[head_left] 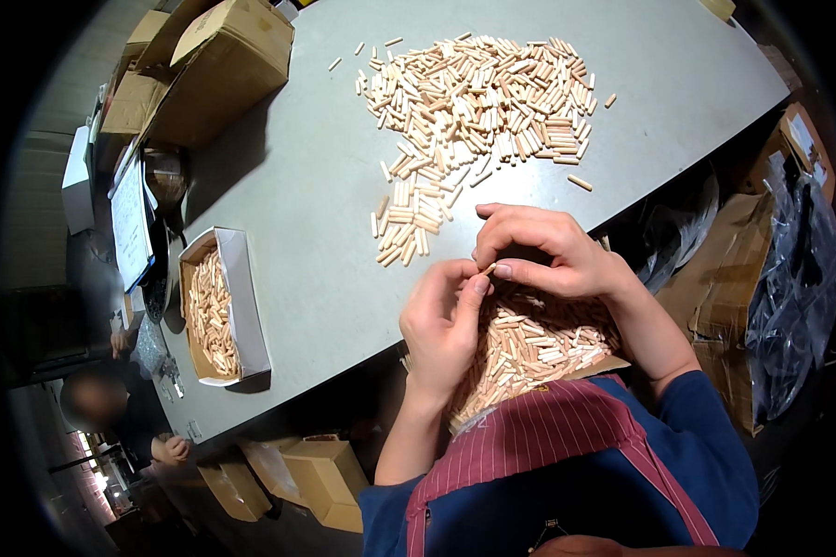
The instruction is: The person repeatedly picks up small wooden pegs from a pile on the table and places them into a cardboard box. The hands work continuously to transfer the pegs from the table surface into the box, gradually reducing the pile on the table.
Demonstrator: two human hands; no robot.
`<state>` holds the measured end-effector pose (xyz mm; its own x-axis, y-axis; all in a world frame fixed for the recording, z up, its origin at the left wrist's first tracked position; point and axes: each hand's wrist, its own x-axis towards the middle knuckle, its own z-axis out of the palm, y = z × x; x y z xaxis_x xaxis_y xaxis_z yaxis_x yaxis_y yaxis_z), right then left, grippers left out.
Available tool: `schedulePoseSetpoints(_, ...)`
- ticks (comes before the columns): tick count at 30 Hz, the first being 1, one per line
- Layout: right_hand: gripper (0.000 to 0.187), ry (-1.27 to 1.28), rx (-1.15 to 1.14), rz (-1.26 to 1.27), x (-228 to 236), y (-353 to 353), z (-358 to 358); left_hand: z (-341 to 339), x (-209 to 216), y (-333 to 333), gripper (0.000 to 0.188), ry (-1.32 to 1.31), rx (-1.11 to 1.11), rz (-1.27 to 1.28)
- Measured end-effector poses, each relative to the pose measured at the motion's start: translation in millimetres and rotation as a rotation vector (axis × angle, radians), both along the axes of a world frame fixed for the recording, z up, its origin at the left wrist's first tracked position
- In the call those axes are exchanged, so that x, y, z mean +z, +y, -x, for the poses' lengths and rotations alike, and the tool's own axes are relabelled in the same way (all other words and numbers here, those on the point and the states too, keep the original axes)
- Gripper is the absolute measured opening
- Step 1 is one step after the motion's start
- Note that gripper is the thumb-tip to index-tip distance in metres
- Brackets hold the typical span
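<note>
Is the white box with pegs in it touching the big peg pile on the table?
Apart: the head view shows grey table between the box and the pile.

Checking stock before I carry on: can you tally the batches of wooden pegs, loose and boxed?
Loose heap of pegs on the table: 1
Boxes holding pegs: 2 (white-sided box on the table, cardboard box beneath the hands)
Total: 3 batches; the single pegs overlap too much to count.
</note>
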<state>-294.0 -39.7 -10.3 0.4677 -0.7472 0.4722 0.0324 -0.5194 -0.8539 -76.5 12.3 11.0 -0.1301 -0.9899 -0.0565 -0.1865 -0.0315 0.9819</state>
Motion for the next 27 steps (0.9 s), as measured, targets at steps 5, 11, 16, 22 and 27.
schedulePoseSetpoints(5,0.014,0.037,-0.011,0.001,-0.1,-1.1,1.3,-2.7,-8.8,-1.1,0.014,-0.008,0.016,0.061)
schedulePoseSetpoints(11,0.013,0.052,-0.072,0.027,2.4,1.3,-2.4,-0.9,-8.9,-1.7,0.014,0.005,0.032,0.110)
schedulePoseSetpoints(16,0.012,0.073,-0.065,0.033,3.2,1.3,-2.0,-0.7,-12.1,-2.3,0.014,0.008,0.040,0.139)
schedulePoseSetpoints(22,0.010,0.068,-0.040,0.005,1.2,0.2,-0.8,-1.7,-16.3,-3.5,0.013,0.028,-0.016,0.149)
schedulePoseSetpoints(27,0.010,0.060,-0.006,-0.044,1.0,-0.8,0.0,-1.8,-10.7,-2.5,0.013,0.111,-0.025,0.084)
